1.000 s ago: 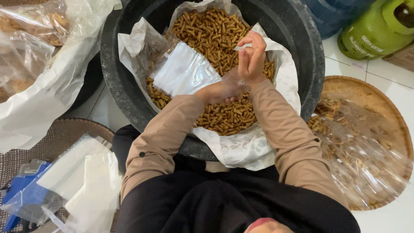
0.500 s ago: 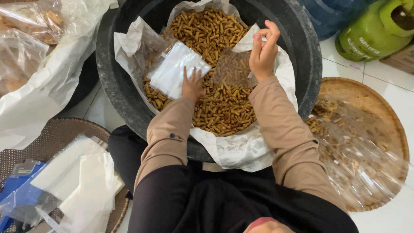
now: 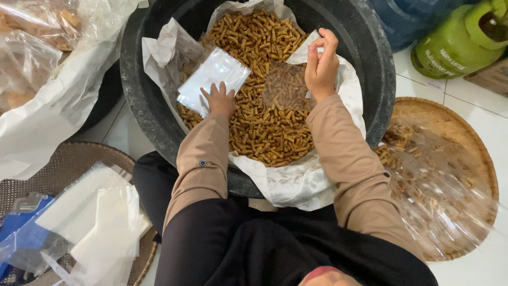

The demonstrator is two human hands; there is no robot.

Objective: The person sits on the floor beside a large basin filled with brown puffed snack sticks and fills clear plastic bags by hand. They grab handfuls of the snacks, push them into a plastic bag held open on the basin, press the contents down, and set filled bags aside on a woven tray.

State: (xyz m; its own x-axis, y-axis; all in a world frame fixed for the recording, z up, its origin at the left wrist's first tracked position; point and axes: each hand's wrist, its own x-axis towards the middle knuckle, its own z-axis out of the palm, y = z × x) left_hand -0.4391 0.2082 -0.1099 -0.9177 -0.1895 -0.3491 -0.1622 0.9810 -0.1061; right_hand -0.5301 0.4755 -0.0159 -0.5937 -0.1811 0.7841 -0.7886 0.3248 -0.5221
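A black tub (image 3: 370,79), lined with white paper (image 3: 296,182), holds a heap of golden-brown stick snacks (image 3: 264,132). A small stack of clear plastic bags (image 3: 214,77) lies on the snacks at the left. My left hand (image 3: 219,101) rests flat on the heap with its fingers spread, the fingertips touching the stack's near edge. My right hand (image 3: 320,63) is raised over the right side of the tub. Its thumb and fingers pinch the edge of a single clear bag (image 3: 286,87) that hangs spread above the snacks.
A green gas cylinder (image 3: 455,42) and a blue water jug (image 3: 402,16) stand at the back right. A woven tray (image 3: 476,143) with filled clear bags lies on the right. White sacking with packed snacks (image 3: 32,63) sits left, another tray of plastic bags (image 3: 90,222) lower left.
My hands were together over the snacks. The left one slid left onto the bag stack; the right one rose to the right with a single clear bag.
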